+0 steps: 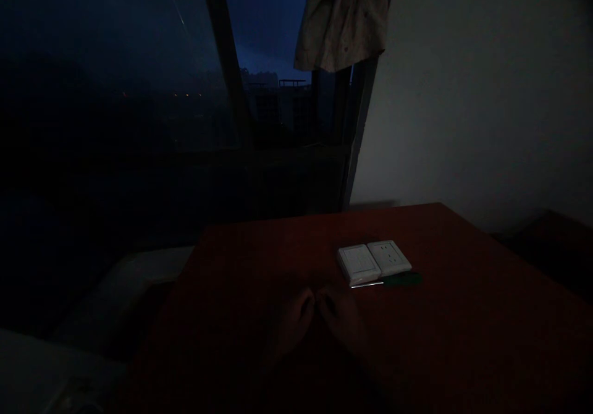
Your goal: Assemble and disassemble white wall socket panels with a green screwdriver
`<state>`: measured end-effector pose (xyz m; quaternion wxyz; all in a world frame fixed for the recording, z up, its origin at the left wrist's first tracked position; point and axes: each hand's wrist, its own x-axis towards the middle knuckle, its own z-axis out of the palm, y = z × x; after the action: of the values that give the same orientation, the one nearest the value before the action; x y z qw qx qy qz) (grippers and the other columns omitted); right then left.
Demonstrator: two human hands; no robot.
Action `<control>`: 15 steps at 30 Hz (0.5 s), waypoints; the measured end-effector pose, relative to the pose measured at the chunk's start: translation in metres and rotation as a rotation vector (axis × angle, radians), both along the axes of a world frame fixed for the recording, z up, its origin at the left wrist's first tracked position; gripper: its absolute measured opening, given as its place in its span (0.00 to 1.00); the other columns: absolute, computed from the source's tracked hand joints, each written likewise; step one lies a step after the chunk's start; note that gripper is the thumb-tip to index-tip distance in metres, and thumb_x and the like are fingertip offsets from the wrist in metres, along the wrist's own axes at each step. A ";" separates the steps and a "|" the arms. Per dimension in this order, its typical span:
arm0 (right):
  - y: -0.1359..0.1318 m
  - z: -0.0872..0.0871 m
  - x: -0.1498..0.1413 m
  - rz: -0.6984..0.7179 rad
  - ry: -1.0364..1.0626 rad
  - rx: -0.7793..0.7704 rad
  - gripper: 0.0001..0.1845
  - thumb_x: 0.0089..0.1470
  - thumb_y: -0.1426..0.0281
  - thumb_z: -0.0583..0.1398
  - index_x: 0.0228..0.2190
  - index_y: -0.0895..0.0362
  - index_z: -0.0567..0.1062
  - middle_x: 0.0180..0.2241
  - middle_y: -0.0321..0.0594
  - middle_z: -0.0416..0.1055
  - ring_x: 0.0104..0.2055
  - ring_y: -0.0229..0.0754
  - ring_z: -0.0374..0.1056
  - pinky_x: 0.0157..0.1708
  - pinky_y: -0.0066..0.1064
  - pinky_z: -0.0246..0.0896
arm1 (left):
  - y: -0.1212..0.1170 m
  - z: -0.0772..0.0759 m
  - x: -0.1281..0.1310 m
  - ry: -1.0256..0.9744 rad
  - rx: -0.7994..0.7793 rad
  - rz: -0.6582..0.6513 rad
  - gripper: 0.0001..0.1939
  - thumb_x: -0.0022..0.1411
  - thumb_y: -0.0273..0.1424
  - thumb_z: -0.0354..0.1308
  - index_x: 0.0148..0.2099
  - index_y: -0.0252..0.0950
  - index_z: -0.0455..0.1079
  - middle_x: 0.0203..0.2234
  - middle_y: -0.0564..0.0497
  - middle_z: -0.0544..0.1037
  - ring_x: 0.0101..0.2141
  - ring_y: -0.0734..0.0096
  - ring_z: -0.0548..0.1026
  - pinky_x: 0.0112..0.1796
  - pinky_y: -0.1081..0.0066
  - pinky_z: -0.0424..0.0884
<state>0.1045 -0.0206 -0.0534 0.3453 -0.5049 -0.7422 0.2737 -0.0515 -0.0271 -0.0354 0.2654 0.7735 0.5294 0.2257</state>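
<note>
My left hand and my right hand rest side by side on the reddish-brown table, dim in the low light. Both are curled into loose fists whose knuckles nearly meet, and I see nothing in either. Beyond my right hand lies a white wall switch, flush against a white wall socket with dark slots. Along their near edge is a screwdriver with a green handle and a bright metal shaft, its tip pointing left. Neither hand touches these things.
The table stretches to a far edge near a dark-framed window. A stained cloth hangs at the window's upper right. A pale wall rises behind on the right. The room is very dark.
</note>
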 end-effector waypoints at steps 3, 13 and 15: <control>-0.006 0.005 0.017 -0.005 -0.047 0.004 0.13 0.56 0.73 0.52 0.37 0.54 0.76 0.37 0.42 0.76 0.39 0.44 0.71 0.40 0.33 0.63 | 0.000 0.001 0.000 0.018 -0.003 0.001 0.14 0.68 0.34 0.41 0.36 0.39 0.67 0.31 0.53 0.75 0.32 0.69 0.72 0.34 0.73 0.63; -0.012 0.025 0.150 -0.208 -0.670 0.015 0.21 0.59 0.68 0.47 0.49 0.49 0.72 0.50 0.46 0.71 0.36 0.46 0.74 0.29 0.34 0.68 | -0.001 0.003 0.002 0.075 0.016 0.020 0.15 0.68 0.35 0.42 0.35 0.39 0.68 0.31 0.53 0.74 0.32 0.69 0.71 0.34 0.72 0.62; -0.013 0.024 0.162 -0.226 -0.730 0.018 0.22 0.58 0.69 0.47 0.51 0.48 0.70 0.51 0.46 0.70 0.33 0.45 0.74 0.25 0.33 0.67 | -0.001 0.003 0.003 0.074 0.033 0.022 0.15 0.68 0.35 0.42 0.35 0.39 0.68 0.31 0.53 0.75 0.32 0.69 0.71 0.34 0.72 0.62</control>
<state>0.2664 -0.0338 -0.0297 0.0905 -0.6447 -0.7585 0.0296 -0.0490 -0.0281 -0.0321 0.2306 0.7797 0.5435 0.2086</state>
